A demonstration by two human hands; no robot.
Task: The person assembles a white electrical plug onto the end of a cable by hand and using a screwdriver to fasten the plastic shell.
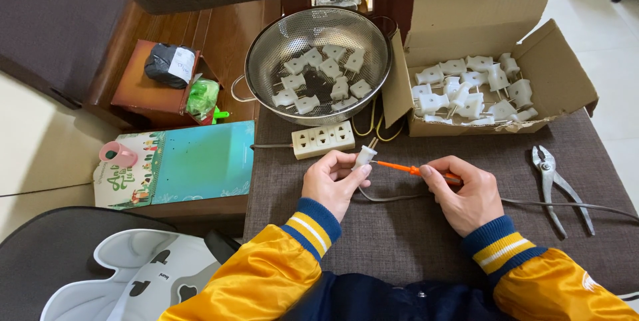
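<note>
Plugs fill both containers at the top of my view: the metal colander (pixel 318 65) at upper centre holds about a dozen white plugs (pixel 324 81) spread over its mesh, and the open cardboard box (pixel 489 78) at upper right holds a denser heap of the same plugs (pixel 469 91), prongs pointing every way. Just below the colander lies a cream power strip (pixel 323 139) on the brown cloth. At centre frame, I see the left hand (pixel 331 181) pinching one white plug (pixel 364 157) between thumb and forefinger, the other fingers curled under. The right hand (pixel 466 194) closes its fingers around the handle of an orange screwdriver (pixel 406 169), whose tip meets the plug. A grey cord (pixel 399 196) runs from under the left hand toward the right edge. Pliers (pixel 556 184) lie apart at right. At left, a teal booklet (pixel 193 161) rests on the wooden bench.
</note>
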